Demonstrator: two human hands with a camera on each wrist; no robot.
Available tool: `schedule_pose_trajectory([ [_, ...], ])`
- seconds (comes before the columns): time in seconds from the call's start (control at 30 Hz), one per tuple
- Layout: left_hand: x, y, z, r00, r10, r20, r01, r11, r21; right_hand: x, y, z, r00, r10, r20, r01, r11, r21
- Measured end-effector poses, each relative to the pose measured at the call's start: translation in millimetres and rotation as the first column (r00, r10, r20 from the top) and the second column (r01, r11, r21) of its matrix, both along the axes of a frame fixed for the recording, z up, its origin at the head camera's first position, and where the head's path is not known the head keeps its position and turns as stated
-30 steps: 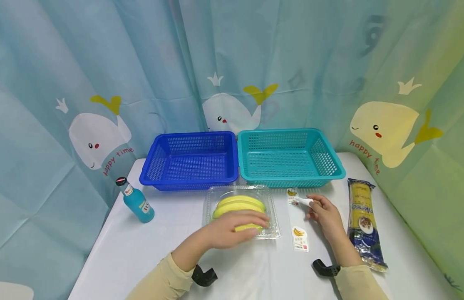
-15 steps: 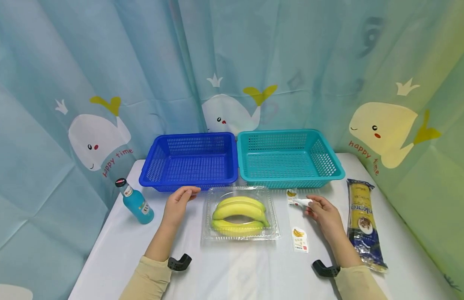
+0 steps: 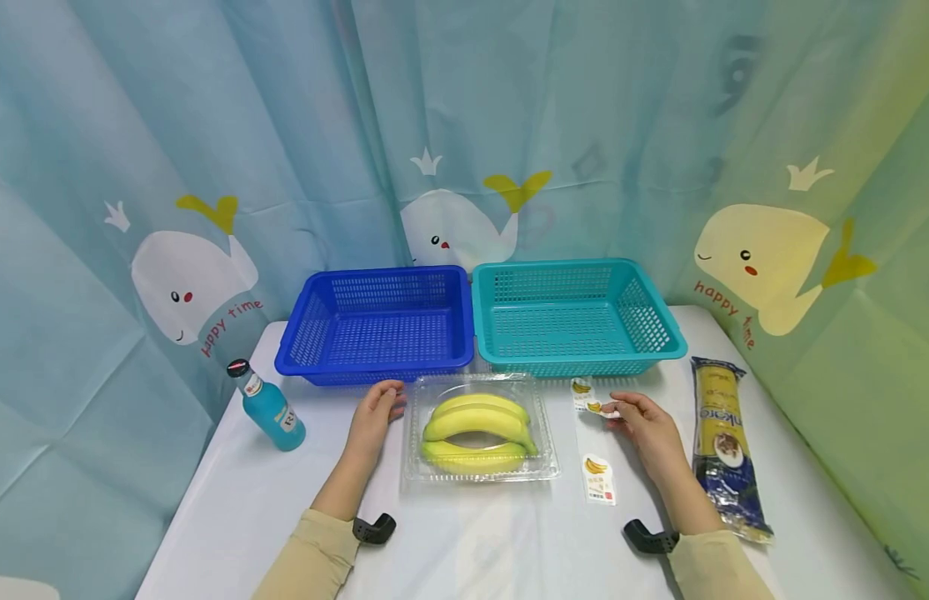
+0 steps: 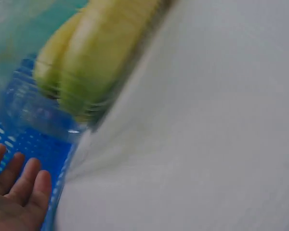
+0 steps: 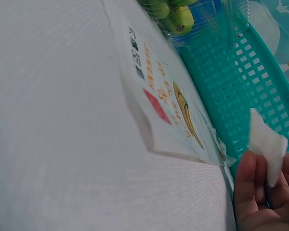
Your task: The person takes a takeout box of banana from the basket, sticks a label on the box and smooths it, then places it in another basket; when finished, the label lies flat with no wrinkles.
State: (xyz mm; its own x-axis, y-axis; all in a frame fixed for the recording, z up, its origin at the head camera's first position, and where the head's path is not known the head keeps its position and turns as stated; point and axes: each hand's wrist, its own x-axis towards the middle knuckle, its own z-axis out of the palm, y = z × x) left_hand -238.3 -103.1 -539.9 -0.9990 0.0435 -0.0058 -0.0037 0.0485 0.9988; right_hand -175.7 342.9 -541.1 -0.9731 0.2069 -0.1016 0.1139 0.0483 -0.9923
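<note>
A clear plastic clamshell box (image 3: 545, 433) holding several yellow bananas (image 3: 475, 417) sits at the middle of the table, its lid down. Beside its left edge is my left hand (image 3: 372, 421), fingers loosely bent and holding nothing; in the left wrist view its fingers (image 4: 26, 185) spread near the box's corner. My right hand (image 3: 650, 433) pinches a small banana label sticker (image 3: 608, 412) between thumb and fingers, its white back (image 5: 268, 144) facing the right wrist camera. Under it lies a pale backing strip (image 3: 590, 437) with a banana label (image 3: 599, 481) at the near end and another (image 3: 581, 390) at the far end.
A blue basket (image 3: 374, 367) and a teal basket (image 3: 584, 360) stand side by side at the back. On the left is a bottle of blue drink (image 3: 272, 415). A yellow and navy packet (image 3: 726, 450) lies right of my right arm. Curtains (image 3: 464, 100) surround the table.
My left hand has moved from over the bananas to the left, then slightly right toward the box's edge. The right hand stays in place, the pinched label now turned with its print showing.
</note>
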Motion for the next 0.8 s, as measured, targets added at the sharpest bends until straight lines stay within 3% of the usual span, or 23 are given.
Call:
schedule_pose_trajectory([
  [0.1,1.0,1.7,-6.1,0.999,-0.052,0.004,0.052,0.998,-0.022,0.0,0,0.6,1.000,0.017,0.010,-0.018,0.998,0.064],
  [0.3,4.2,1.9,-13.0,0.989,-0.151,0.000,0.149,0.973,-0.174,0.1,0,2.6,0.999,0.011,0.042,-0.018,0.984,0.176],
  [0.43,6.3,1.1,-15.3,0.986,-0.166,0.012,0.164,0.965,-0.202,0.9,0,1.6,0.998,0.002,0.065,-0.017,0.973,0.230],
  [0.63,6.6,-0.1,-17.4,0.984,-0.176,0.018,0.176,0.965,-0.193,1.1,1,1.1,0.994,0.065,0.086,-0.089,0.946,0.310],
  [0.8,5.5,-0.5,-17.0,0.984,-0.177,0.010,0.175,0.960,-0.217,1.2,1,4.1,0.992,0.073,0.103,-0.106,0.926,0.363],
])
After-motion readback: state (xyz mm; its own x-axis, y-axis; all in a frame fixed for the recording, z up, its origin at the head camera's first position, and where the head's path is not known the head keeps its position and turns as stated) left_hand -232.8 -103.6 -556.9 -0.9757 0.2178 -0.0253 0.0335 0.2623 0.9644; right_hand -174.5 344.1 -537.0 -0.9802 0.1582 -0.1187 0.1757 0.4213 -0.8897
